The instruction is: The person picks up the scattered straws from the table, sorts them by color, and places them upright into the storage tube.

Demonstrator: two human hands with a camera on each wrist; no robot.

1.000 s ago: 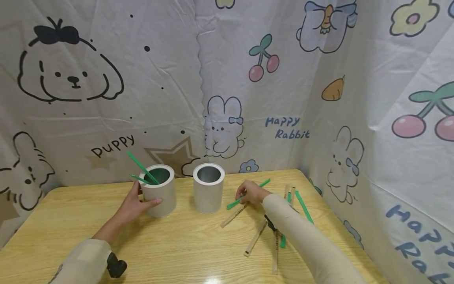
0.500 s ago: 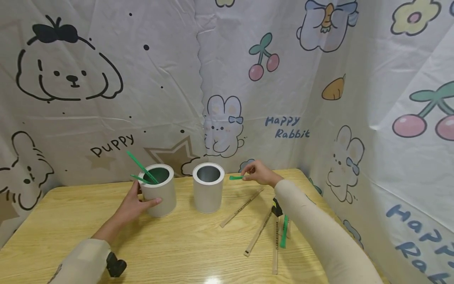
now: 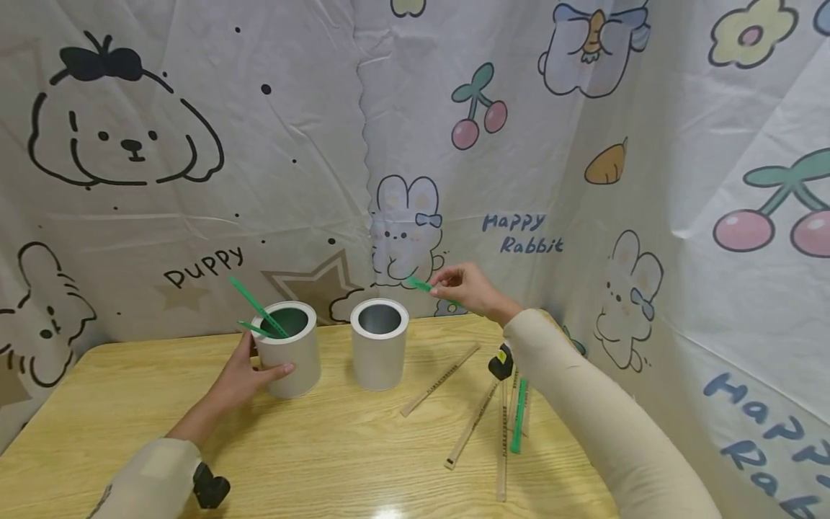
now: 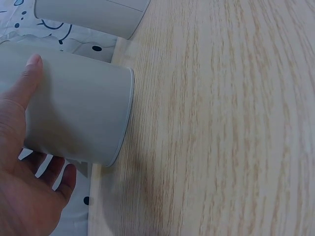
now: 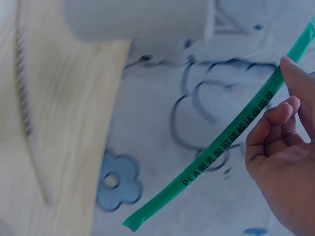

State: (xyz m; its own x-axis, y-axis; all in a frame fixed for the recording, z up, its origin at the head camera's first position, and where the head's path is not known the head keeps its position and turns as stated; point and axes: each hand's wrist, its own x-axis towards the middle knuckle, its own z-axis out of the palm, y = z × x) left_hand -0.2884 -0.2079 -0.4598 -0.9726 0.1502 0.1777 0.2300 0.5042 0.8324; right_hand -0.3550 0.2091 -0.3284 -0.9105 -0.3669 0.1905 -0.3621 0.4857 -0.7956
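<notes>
My left hand (image 3: 246, 375) is gripping the straw-bearing canister (image 3: 303, 364), left of the central canister (image 3: 380, 362); my right hand (image 3: 472, 290) is pinching a green straw (image 5: 221, 143) right of the central canister.

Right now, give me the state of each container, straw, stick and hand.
Left container: upright, green straws leaning out.
Left hand: fingers and thumb around it.
Right container: upright, nothing showing inside.
Held green straw: raised, clear of the table.
Right hand: pinching that straw.
Loose green straw: lying on the table.
Tan sticks: lying on the table.
</notes>
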